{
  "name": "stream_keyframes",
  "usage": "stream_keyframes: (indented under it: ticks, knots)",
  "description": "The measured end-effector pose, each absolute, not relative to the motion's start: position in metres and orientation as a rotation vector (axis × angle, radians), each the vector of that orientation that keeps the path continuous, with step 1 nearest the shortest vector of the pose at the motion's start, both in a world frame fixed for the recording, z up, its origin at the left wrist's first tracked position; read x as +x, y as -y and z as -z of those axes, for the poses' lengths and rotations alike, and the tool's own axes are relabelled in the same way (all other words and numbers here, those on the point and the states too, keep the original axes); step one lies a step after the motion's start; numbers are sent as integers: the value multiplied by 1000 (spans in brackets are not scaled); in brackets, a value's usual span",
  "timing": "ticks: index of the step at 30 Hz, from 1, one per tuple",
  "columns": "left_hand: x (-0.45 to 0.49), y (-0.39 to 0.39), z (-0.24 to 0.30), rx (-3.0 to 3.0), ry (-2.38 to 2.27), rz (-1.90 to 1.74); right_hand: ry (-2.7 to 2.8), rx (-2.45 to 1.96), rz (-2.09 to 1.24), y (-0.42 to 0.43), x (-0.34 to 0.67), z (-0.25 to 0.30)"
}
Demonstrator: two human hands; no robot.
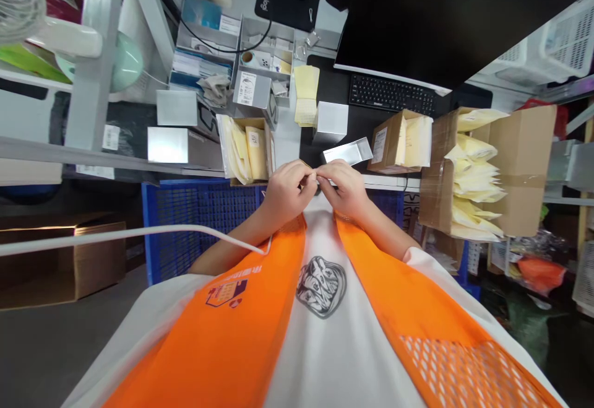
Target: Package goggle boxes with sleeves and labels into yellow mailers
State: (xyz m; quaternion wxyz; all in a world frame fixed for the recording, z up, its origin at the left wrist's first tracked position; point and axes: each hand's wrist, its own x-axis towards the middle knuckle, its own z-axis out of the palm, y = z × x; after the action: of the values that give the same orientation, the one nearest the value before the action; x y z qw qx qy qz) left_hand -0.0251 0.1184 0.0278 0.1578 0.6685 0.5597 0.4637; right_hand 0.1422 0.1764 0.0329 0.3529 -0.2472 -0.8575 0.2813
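Note:
My left hand (290,191) and my right hand (344,186) meet in front of my chest, at the desk's front edge. Both are closed in a pinch, fingertips touching or nearly so. Whatever lies between the fingers is too small and hidden to make out. Just beyond my right hand an open silver box (357,151) lies tilted on the dark mat. A second silver box (332,121) stands behind it, beside a stack of pale yellow slips (305,93). Close to my left hand is a cardboard box (268,148) holding yellow padded envelopes (255,151).
A monitor (445,18) and keyboard (390,93) occupy the back right. Cartons of yellow envelopes (477,179) stand at right. Grey trays (241,39) and silver boxes (167,145) fill the left. Blue crates (199,222) sit below the desk; a white cable (185,228) crosses my left arm.

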Motion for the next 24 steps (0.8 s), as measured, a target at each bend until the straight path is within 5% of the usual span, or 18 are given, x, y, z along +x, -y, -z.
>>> stream_keyframes:
  ticks: [24]
  knots:
    - [-27, -118, -30, 1918, -1474, -1397, 2200, -678, -764, -177, 143, -37]
